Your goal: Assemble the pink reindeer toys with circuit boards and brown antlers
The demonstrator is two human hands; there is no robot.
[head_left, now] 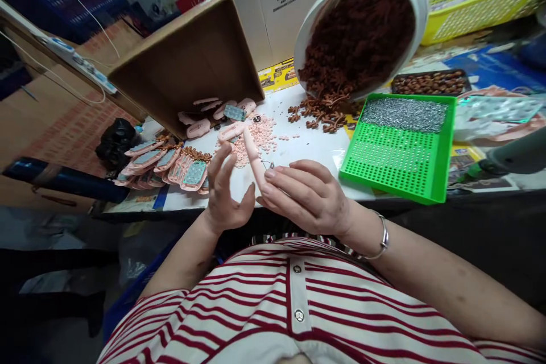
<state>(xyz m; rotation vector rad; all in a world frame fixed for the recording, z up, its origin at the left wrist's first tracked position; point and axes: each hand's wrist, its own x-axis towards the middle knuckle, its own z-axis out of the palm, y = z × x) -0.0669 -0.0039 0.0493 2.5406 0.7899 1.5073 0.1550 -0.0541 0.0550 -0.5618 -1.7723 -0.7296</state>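
Note:
My right hand is closed on a pink plastic shell, gripping its lower end and holding it tilted on edge. A thin wire with a small round part sticks out beside the shell near my fingertips. My left hand is open just left of the shell, thumb and fingers apart, with nothing in it. Beyond the hands lie a scatter of small pink pieces and several loose pink shells, one bearing a grey-green panel. Stacked pink assemblies with brown parts are left of my left hand.
An open cardboard box stands behind the shells. A tipped white bucket spills brown branched parts. To the right sits a green tray of metal screws, near a powered driver. A yellow basket is behind.

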